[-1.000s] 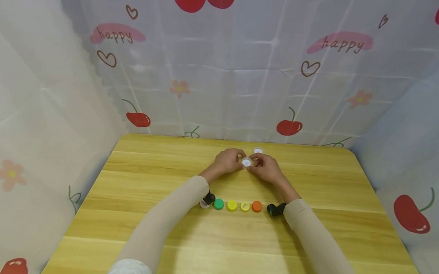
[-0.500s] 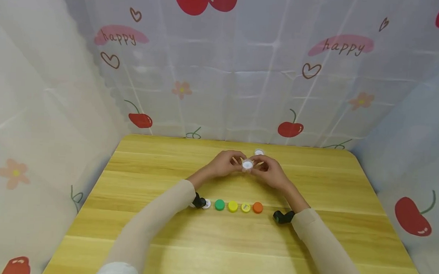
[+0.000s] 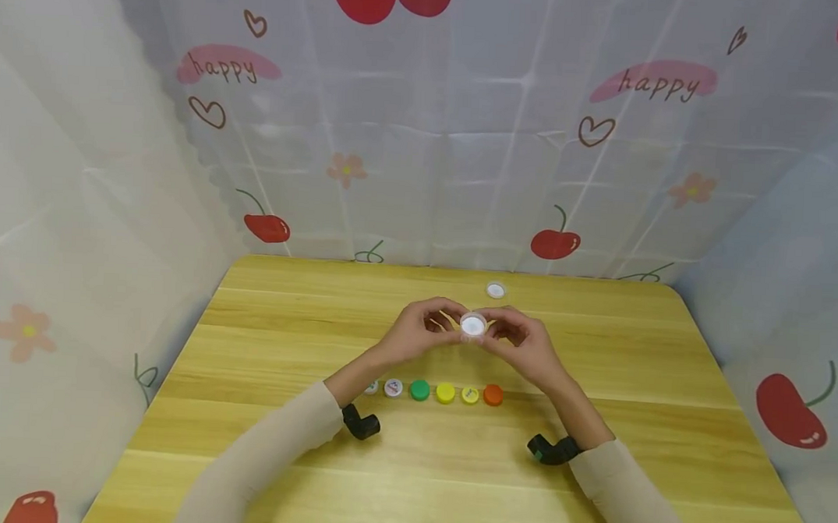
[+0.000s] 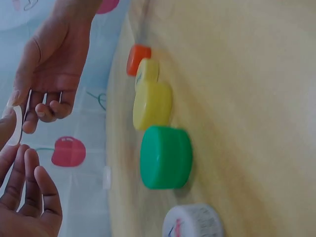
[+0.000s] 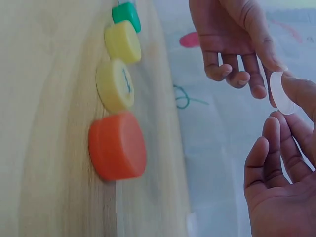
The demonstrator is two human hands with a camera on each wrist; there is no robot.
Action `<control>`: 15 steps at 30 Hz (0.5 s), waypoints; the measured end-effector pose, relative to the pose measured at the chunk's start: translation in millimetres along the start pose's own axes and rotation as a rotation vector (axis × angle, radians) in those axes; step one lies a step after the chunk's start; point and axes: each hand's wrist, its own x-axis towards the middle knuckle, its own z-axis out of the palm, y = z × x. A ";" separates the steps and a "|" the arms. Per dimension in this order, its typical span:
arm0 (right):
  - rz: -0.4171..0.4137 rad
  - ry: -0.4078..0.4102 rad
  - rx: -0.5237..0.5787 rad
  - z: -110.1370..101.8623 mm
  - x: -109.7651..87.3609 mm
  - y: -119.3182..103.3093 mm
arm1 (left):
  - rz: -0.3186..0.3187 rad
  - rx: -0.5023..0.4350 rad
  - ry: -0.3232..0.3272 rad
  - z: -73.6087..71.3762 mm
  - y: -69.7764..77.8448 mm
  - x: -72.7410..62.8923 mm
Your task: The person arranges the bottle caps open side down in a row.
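Note:
Between the two hands is a small round disc (image 3: 473,325) with a white middle and a clear rim. My left hand (image 3: 416,330) pinches its left edge between thumb and fingertips. On the opposite edge the right hand (image 3: 525,346) pinches it the same way. Both wrist views show the disc (image 4: 18,127) as a thin white round held above the table, with the other fingers loosely bent. Behind the hands a similar disc (image 3: 496,291) lies near the table's back edge.
Across the wooden table (image 3: 597,363) runs a row of bottle caps: two white, one green cap (image 3: 419,390), a plain yellow cap (image 3: 444,393), a printed yellow cap (image 3: 470,395) and an orange cap (image 3: 493,395). A cherry-patterned curtain (image 3: 421,207) stands behind the table.
Both hands have come nearer the body with the disc, and the forearms have drawn back and apart. The far disc and the white caps at the left now show more fully.

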 end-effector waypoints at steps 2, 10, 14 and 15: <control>-0.028 -0.002 0.007 3.0 -6.0 -5.5 | 0.014 -0.008 0.020 3.4 3.7 -9.5; -0.088 0.012 0.057 14.3 -21.6 -18.9 | 0.083 -0.005 0.084 13.4 16.1 -33.0; -0.110 0.017 0.078 16.7 -24.5 -22.5 | 0.093 -0.013 0.096 15.5 20.2 -37.9; -0.114 0.017 0.079 16.9 -25.2 -22.9 | 0.090 -0.018 0.093 15.9 20.5 -38.7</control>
